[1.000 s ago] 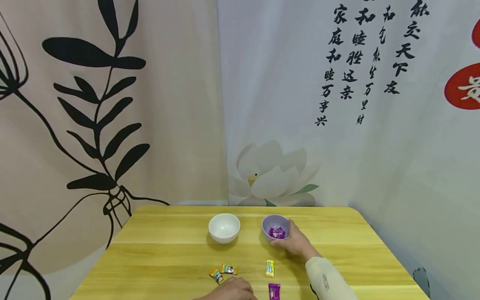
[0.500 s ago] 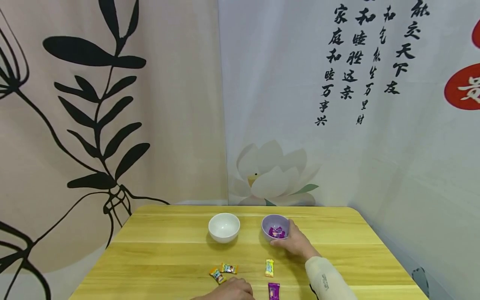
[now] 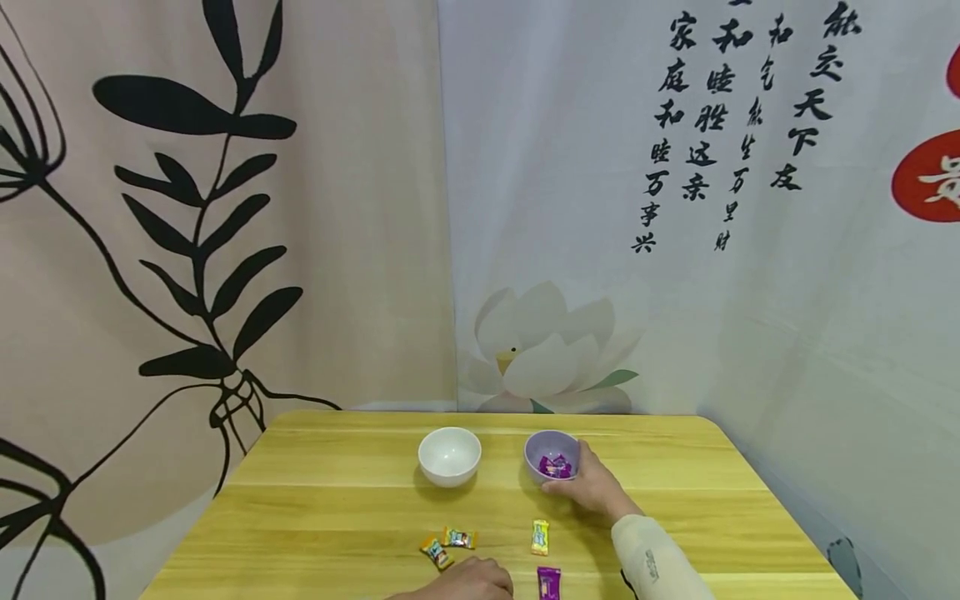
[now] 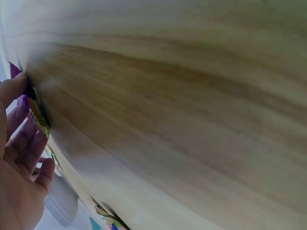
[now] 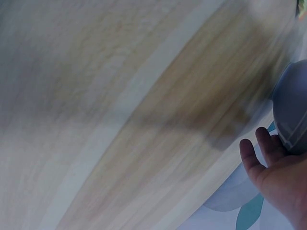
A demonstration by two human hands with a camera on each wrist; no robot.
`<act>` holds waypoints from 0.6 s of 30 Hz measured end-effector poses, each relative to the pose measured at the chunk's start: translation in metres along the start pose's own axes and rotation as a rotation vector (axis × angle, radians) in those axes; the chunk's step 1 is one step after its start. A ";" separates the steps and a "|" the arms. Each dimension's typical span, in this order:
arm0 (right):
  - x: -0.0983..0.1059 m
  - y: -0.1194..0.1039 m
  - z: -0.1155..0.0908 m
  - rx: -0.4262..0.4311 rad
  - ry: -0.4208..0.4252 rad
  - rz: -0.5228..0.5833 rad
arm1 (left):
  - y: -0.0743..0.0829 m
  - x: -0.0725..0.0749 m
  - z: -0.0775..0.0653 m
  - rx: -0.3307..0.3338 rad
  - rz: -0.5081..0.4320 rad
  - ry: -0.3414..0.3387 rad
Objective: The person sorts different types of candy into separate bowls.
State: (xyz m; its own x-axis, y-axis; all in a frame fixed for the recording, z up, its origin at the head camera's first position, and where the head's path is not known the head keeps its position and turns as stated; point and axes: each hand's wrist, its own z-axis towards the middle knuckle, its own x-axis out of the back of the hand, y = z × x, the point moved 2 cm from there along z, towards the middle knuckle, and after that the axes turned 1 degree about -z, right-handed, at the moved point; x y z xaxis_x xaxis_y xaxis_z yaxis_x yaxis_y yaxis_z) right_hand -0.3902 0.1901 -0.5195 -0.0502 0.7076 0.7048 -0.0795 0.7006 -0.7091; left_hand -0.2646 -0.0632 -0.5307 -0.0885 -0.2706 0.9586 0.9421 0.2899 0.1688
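My right hand point(image 3: 596, 486) holds the small purple bowl point(image 3: 532, 468) by its right side, thumb along the front. Purple-wrapped candies point(image 3: 556, 467) lie inside it. In the right wrist view, fingers point(image 5: 269, 146) meet the bowl point(image 5: 293, 105). My left hand point(image 3: 471, 578), low in the head view, has curled fingers with the tips hidden. In the left wrist view its thumb and fingers point(image 4: 29, 143) close about an orange-yellow wrapped candy point(image 4: 39, 116), with purple wrapper point(image 4: 14, 70) showing past the thumb. Two orange-wrapped candies point(image 3: 437, 552) lie just beyond the hand.
A white bowl point(image 3: 449, 458) stands left of the purple one. A yellow-wrapped candy point(image 3: 540, 537) and a purple-wrapped candy point(image 3: 549, 583) lie on the wooden table point(image 3: 337, 500) between the hands. A printed curtain point(image 3: 375, 208) hangs behind the table's far edge.
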 end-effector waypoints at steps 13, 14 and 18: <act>0.000 0.001 0.001 -0.011 -0.002 0.006 | 0.001 0.003 0.007 -0.039 0.011 -0.013; 0.000 0.001 0.001 -0.015 -0.002 0.008 | 0.001 0.003 0.007 -0.037 0.002 -0.011; 0.000 0.002 0.002 -0.020 -0.005 0.013 | 0.000 0.007 0.010 -0.035 0.016 0.016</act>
State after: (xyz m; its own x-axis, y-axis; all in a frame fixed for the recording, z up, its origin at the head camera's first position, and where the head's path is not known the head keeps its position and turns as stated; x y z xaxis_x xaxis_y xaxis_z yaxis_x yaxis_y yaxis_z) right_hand -0.3926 0.1910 -0.5206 -0.0562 0.7165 0.6953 -0.0591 0.6928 -0.7187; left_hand -0.2682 -0.0557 -0.5216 -0.0688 -0.2808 0.9573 0.9541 0.2619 0.1454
